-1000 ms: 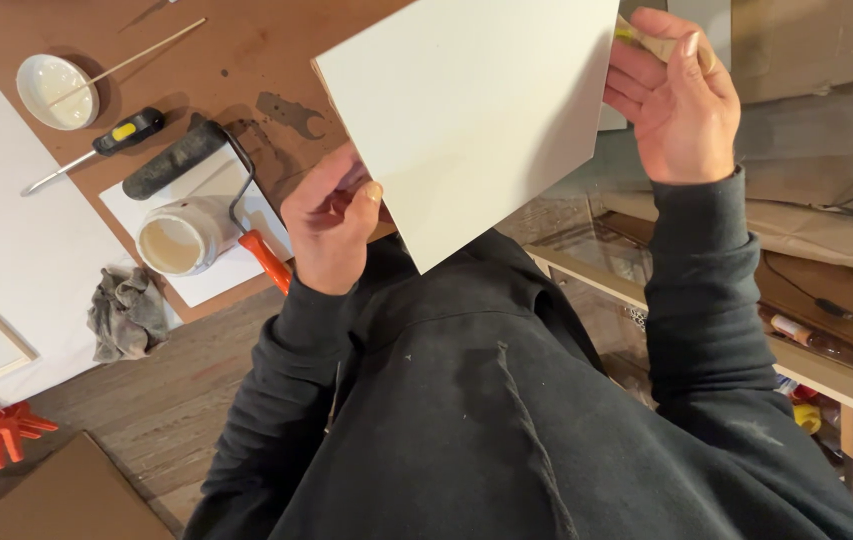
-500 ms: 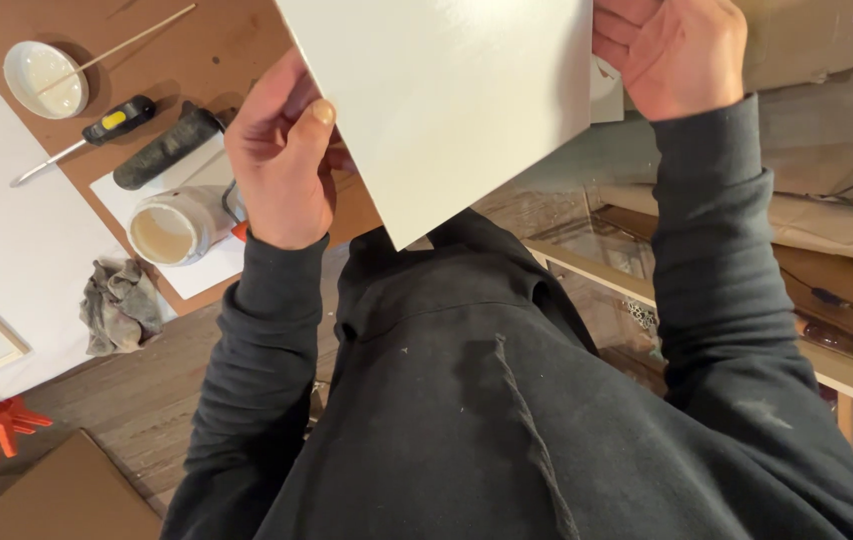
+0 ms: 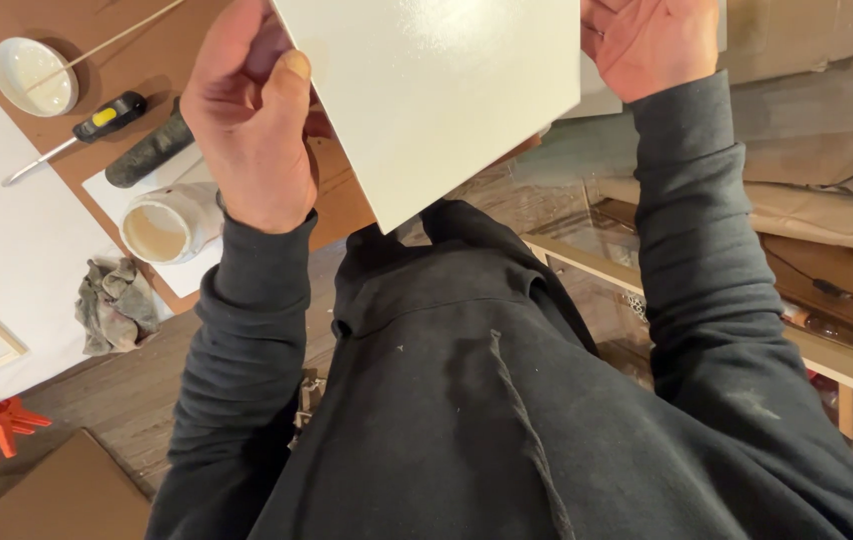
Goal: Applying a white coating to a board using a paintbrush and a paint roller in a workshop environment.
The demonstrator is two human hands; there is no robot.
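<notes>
Raised higher: glossy cream panel [image 3: 437, 90]

Workshop, screwdriver [image 3: 75, 136], paint jar [image 3: 169, 222], rag [image 3: 115, 305]

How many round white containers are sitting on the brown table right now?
2. A shallow white dish sits at the table's far left corner, and a paint-smeared tub lies on its side just left of the left hand. The panel may hide others.

Left of the left hand's fingers [image 3: 292, 75], the brown table [image 3: 17, 20] bears a bowl [image 3: 32, 75], screwdriver [image 3: 72, 140], roller [image 3: 152, 150] and jar [image 3: 172, 220].
</notes>
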